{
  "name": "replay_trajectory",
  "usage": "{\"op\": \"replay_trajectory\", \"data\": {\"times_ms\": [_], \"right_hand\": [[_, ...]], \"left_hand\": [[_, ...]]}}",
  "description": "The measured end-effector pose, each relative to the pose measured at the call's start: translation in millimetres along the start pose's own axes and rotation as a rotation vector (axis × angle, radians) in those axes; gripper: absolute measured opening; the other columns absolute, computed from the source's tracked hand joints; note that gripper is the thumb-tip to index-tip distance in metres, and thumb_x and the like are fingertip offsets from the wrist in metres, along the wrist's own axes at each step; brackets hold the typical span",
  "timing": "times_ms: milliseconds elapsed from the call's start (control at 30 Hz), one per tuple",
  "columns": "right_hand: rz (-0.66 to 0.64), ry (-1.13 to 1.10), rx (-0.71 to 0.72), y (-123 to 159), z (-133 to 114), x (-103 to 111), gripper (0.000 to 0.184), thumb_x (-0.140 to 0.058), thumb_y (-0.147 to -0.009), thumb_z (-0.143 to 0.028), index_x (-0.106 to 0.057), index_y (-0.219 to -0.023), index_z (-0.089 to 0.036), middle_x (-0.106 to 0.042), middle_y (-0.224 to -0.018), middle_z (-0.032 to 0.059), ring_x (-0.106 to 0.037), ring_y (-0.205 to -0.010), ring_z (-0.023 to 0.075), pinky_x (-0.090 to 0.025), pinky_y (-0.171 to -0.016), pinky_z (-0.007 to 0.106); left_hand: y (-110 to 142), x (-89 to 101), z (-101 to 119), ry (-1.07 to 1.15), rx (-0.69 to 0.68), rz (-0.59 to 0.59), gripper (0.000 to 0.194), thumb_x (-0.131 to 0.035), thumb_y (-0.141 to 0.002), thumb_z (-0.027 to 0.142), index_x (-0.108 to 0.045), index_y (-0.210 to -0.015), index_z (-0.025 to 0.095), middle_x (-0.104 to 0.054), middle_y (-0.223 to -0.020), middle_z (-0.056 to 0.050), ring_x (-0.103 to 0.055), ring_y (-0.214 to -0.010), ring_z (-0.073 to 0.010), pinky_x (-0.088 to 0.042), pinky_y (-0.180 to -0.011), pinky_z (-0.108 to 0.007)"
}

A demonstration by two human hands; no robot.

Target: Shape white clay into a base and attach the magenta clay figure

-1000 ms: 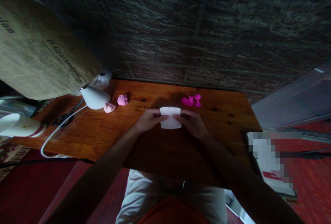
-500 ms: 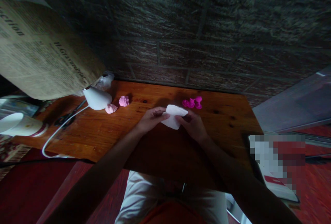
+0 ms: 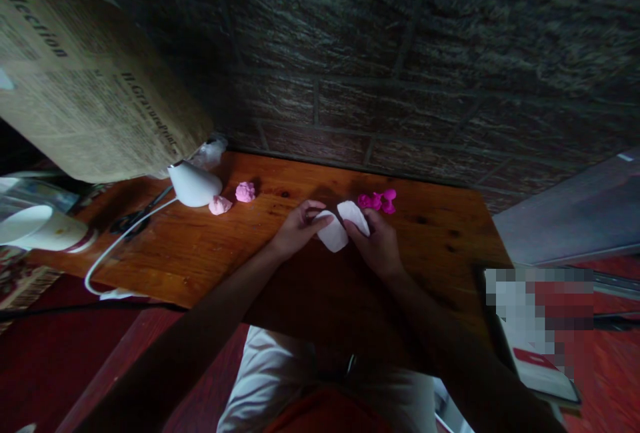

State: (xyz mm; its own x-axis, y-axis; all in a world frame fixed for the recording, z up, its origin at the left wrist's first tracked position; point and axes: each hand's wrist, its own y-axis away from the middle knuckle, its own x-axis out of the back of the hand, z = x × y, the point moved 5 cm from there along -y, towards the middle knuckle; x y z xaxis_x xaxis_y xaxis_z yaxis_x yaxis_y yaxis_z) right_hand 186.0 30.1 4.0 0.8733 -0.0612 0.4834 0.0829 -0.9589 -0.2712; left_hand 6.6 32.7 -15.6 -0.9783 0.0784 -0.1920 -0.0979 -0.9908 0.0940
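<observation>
My left hand (image 3: 296, 230) pinches a thin white paper-like piece (image 3: 333, 233) with rounded edges between thumb and fingers. A second white piece (image 3: 352, 214) sits in my right hand (image 3: 379, 241), its thumb pressed on top. The two pieces are close together with a narrow gap between them, above the wooden table (image 3: 440, 259). Just beyond my right hand lie bright magenta flower-like pieces (image 3: 376, 201). Farther left on the table are two crumpled pale pink lumps, one (image 3: 245, 191) nearer the wall and the other (image 3: 220, 205) against a white cone-shaped device.
The white cone-shaped device (image 3: 195, 183) trails a white cable (image 3: 117, 246) across the left side. Scissors (image 3: 131, 221), a paper cup (image 3: 47, 227) and a large printed paper bag (image 3: 100, 86) are also there. A dark brick wall (image 3: 350, 73) runs behind the table.
The white pieces, overlapping or joined before, are now apart, one in each hand. The whole view has shifted slightly; the other things on the table keep their places.
</observation>
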Motion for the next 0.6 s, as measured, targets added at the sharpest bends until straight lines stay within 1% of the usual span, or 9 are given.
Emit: {"op": "replay_trajectory", "data": {"times_ms": [67,100,200,300,367,467,500,600], "right_hand": [[-0.03,0.056,0.032,1,-3,-1,0.025,-0.062,-0.084,-0.042,-0.068,-0.09,-0.019,-0.072,-0.078,0.0041,-0.063,-0.065,0.0174,-0.047,-0.063,0.027],[-0.049,0.075,0.051,1,-5,-2,0.025,-0.06,-0.086,-0.042,-0.068,-0.088,-0.019,-0.071,-0.075,0.0036,-0.062,-0.063,0.0166,-0.046,-0.061,0.026],[-0.086,0.098,0.08,3,-9,-4,0.026,-0.055,-0.09,-0.041,-0.068,-0.085,-0.019,-0.07,-0.072,0.0028,-0.061,-0.06,0.0155,-0.045,-0.06,0.025],[-0.071,0.101,0.084,3,-10,-5,0.023,-0.056,-0.089,-0.038,-0.07,-0.096,-0.021,-0.074,-0.082,0.004,-0.067,-0.067,0.0177,-0.048,-0.064,0.026],[-0.052,0.11,0.083,4,-9,-5,0.025,-0.057,-0.089,-0.036,-0.071,-0.104,-0.022,-0.076,-0.086,0.0044,-0.069,-0.071,0.0194,-0.05,-0.067,0.027],[-0.046,0.11,0.087,5,-8,-7,0.027,-0.056,-0.089,-0.035,-0.073,-0.105,-0.022,-0.077,-0.085,0.0041,-0.07,-0.071,0.0204,-0.053,-0.067,0.028],[-0.051,0.099,0.095,5,-9,-8,0.027,-0.056,-0.089,-0.035,-0.073,-0.106,-0.022,-0.077,-0.088,0.0043,-0.071,-0.073,0.0207,-0.054,-0.068,0.029],[-0.075,0.056,0.122,6,-12,-10,0.033,-0.056,-0.089,-0.035,-0.071,-0.117,-0.024,-0.077,-0.105,0.0053,-0.073,-0.084,0.022,-0.056,-0.077,0.031]], "left_hand": [[-1,0.0,0,-0.039,-0.028,-0.002,0.037,-0.084,-0.067,0.038,-0.063,-0.087,0.015,-0.07,-0.078,0.0,-0.062,-0.068,-0.0108,-0.048,-0.068,-0.024],[-1,0.3,1,-0.063,-0.05,0.003,0.035,-0.083,-0.068,0.038,-0.064,-0.085,0.014,-0.07,-0.078,-0.001,-0.062,-0.069,-0.011,-0.048,-0.069,-0.024],[-1,2.3,5,-0.126,-0.125,0.053,0.033,-0.082,-0.068,0.038,-0.068,-0.088,0.015,-0.072,-0.082,-0.002,-0.063,-0.074,-0.0126,-0.049,-0.073,-0.025],[-1,2.9,8,-0.174,-0.181,0.09,0.032,-0.081,-0.07,0.038,-0.07,-0.09,0.015,-0.073,-0.086,-0.003,-0.064,-0.077,-0.0143,-0.05,-0.074,-0.026],[-1,2.3,7,-0.188,-0.193,0.096,0.031,-0.08,-0.071,0.038,-0.071,-0.09,0.015,-0.073,-0.085,-0.003,-0.064,-0.076,-0.0144,-0.05,-0.073,-0.026],[-1,1.7,4,-0.162,-0.185,0.098,0.033,-0.08,-0.071,0.039,-0.069,-0.09,0.015,-0.073,-0.082,-0.002,-0.063,-0.072,-0.0135,-0.05,-0.07,-0.026],[-1,1.5,3,-0.151,-0.177,0.097,0.033,-0.08,-0.071,0.04,-0.069,-0.089,0.015,-0.072,-0.081,-0.002,-0.063,-0.071,-0.0131,-0.05,-0.069,-0.025],[-1,1.2,1,-0.149,-0.15,0.092,0.031,-0.08,-0.071,0.04,-0.067,-0.084,0.015,-0.071,-0.075,-0.001,-0.062,-0.067,-0.0122,-0.049,-0.067,-0.025]]}}
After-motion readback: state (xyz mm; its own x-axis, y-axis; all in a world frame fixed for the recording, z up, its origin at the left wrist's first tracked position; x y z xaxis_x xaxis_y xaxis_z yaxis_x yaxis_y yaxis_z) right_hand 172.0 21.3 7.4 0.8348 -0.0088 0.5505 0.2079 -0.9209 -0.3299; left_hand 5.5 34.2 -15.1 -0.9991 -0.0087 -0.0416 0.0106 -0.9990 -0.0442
